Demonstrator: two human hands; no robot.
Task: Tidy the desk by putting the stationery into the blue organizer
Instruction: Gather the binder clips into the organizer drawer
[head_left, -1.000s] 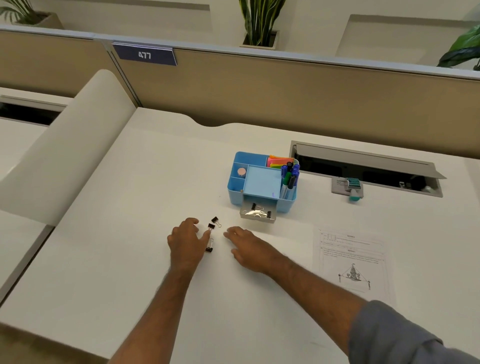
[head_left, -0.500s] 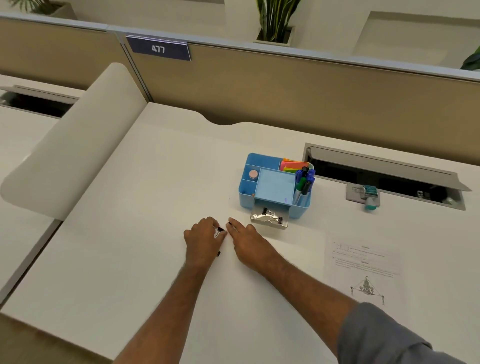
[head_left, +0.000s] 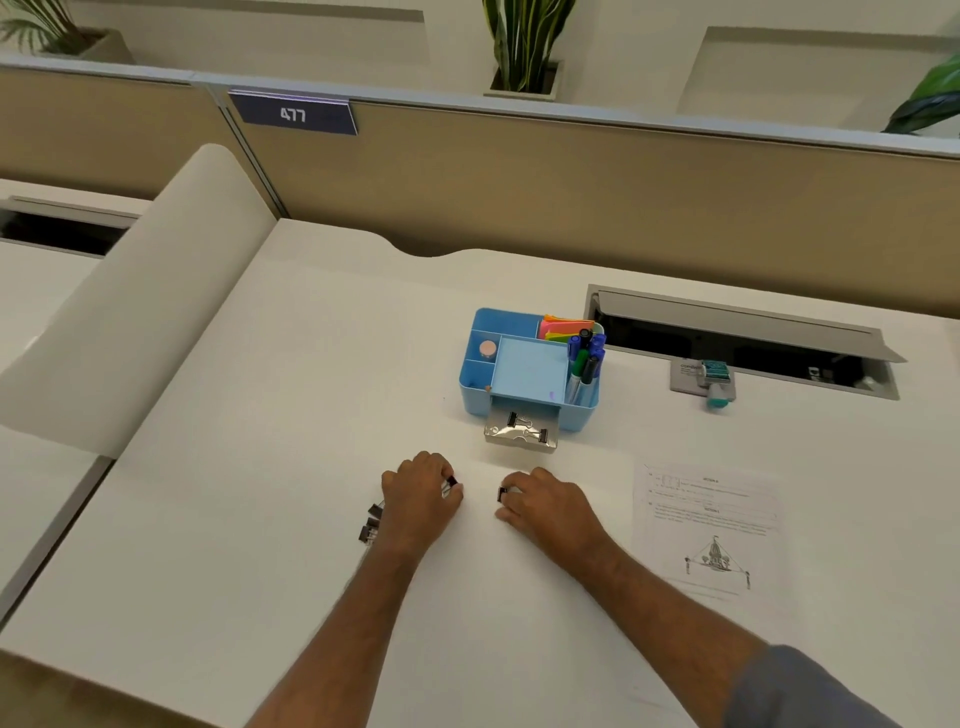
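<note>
Both curled: left hand (head_left: 422, 493), right hand (head_left: 545, 501), apparently each pinching a clip.

A: What are the hands doing?
B: The left hand (head_left: 420, 489) pinches a binder clip (head_left: 451, 481); the right hand (head_left: 545, 503) curls round another clip (head_left: 502, 493). Both rest on the white surface (head_left: 291, 415).
A: And beyond them?
B: The blue organizer (head_left: 524, 369), its drawer (head_left: 521, 432) pulled out with clips inside. More loose clips (head_left: 370, 522) lie left of the wrist.
</note>
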